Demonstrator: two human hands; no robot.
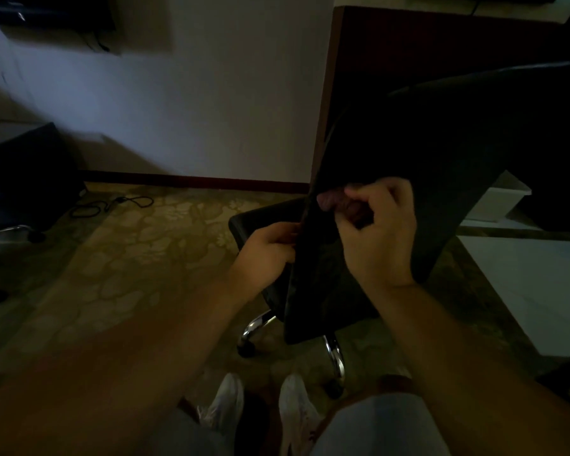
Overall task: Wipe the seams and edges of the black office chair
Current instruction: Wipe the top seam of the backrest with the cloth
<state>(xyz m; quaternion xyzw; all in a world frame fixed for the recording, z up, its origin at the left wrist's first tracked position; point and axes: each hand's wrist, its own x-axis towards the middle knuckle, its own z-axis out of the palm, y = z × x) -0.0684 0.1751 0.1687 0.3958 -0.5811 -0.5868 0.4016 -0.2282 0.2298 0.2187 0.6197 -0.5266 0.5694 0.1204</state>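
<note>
The black office chair shows its backrest (408,143) from behind, leaning toward me, with the seat (267,215) sticking out on the left. My left hand (269,253) grips the backrest's left edge, fingers wrapped round to the hidden front. My right hand (379,235) is curled on the back of the backrest, close to that same edge. It pinches a small pinkish wad (329,202) that looks like a cloth, pressed against the seam. The dim light blurs its detail.
The chair's chrome legs and castors (257,327) stand just ahead of my white shoes (293,406). A dark wooden desk panel (441,37) rises behind the chair. White furniture (533,284) sits on the right. A black cable (112,204) and another dark chair (23,176) lie to the left on patterned carpet.
</note>
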